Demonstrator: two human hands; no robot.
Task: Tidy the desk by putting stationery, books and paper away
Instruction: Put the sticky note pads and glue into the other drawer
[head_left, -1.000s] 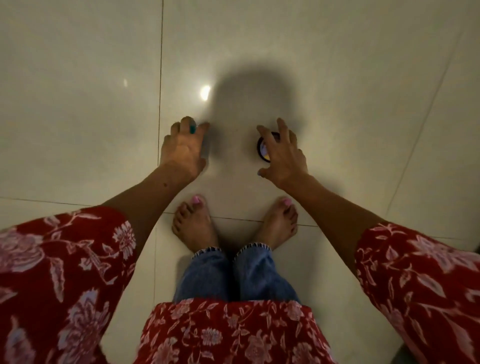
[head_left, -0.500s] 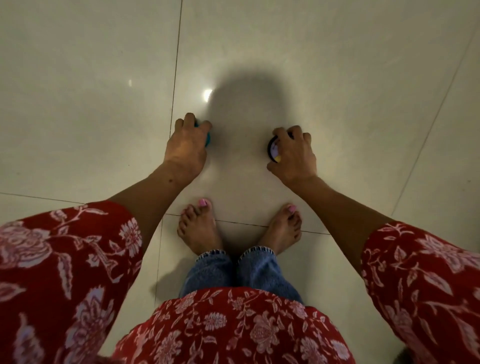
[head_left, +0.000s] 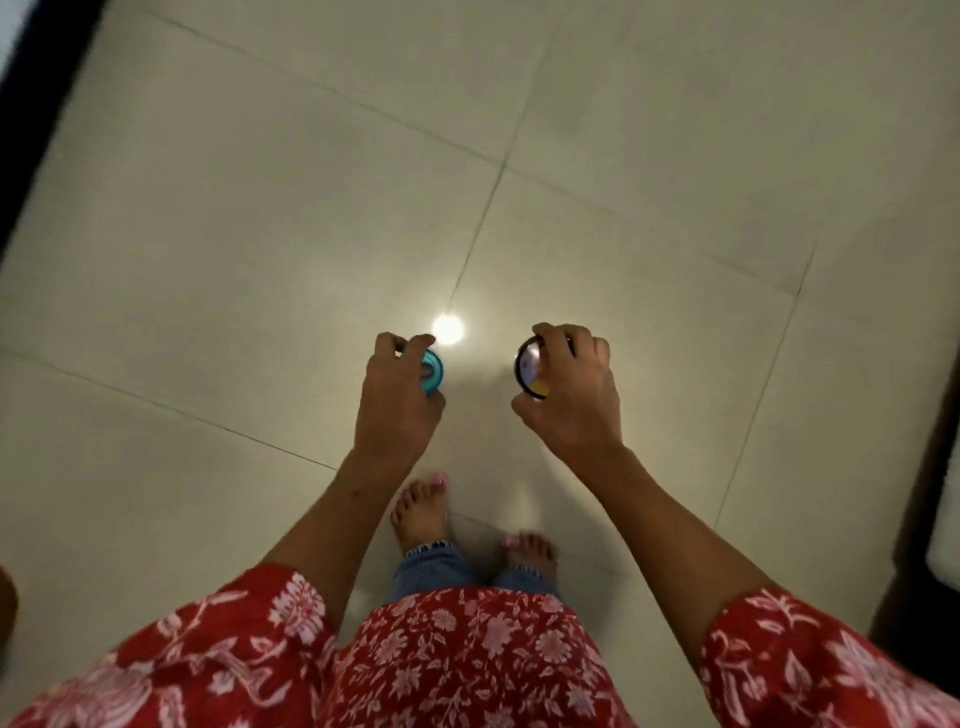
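My left hand (head_left: 397, 400) is closed around a small round teal object (head_left: 432, 370), held above the tiled floor; only its right edge shows past my fingers. My right hand (head_left: 574, 397) grips a round black-rimmed object (head_left: 529, 371) with a pale and yellow face, also lifted off the floor. The two hands are level with each other, a hand's width apart, in front of my bare feet. What the two round things are I cannot tell.
Pale floor tiles (head_left: 260, 234) with a bright light reflection (head_left: 448, 329) lie below. A dark edge (head_left: 31, 119) runs along the upper left, and dark furniture with something white (head_left: 943, 530) stands at the right. My bare feet (head_left: 421, 512) stand below the hands.
Both hands closed on the round objects lying on the floor and lifted them. The view rose and widened as I stood up from a bend.
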